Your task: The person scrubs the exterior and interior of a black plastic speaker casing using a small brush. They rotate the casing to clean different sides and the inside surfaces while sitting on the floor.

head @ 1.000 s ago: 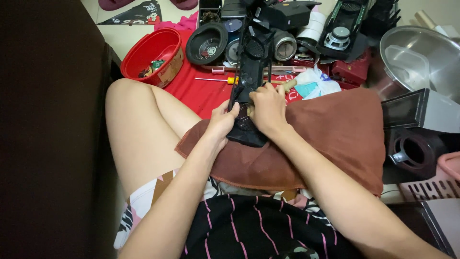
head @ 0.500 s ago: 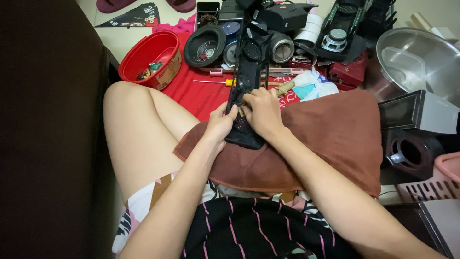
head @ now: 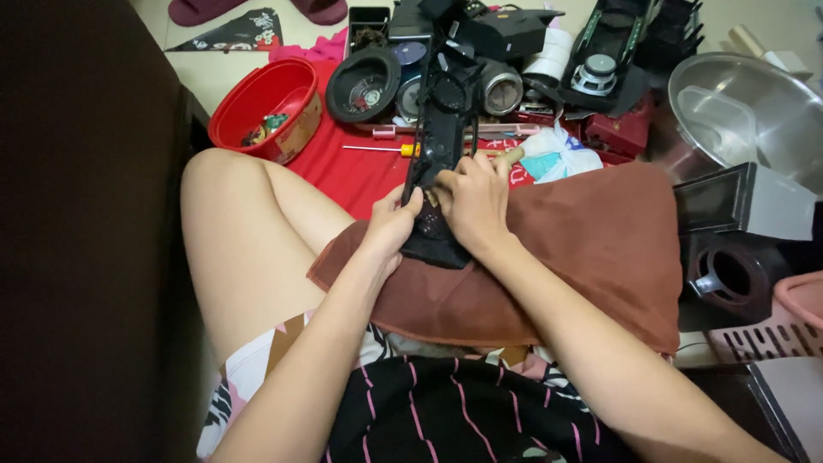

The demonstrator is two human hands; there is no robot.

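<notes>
A long black plastic panel point(head: 439, 141) with round cut-outs lies lengthwise over a brown cloth point(head: 591, 249) spread across my lap. My left hand point(head: 390, 225) grips the panel's near left edge, thumb on top. My right hand point(head: 474, 195) covers the panel's lower part, fingers curled on it and index finger pointing away. What lies under my right palm is hidden.
A red bowl point(head: 261, 107) of small parts sits far left on a red mat point(head: 356, 171). A yellow-handled screwdriver point(head: 381, 149), speaker cones point(head: 364, 86), black housings, a steel bowl point(head: 750, 111), a black speaker box point(head: 729, 249) and a pink basket point(head: 793, 330) crowd the floor.
Both hands keep their hold on the black panel; the view has shifted slightly, nothing else has visibly moved.
</notes>
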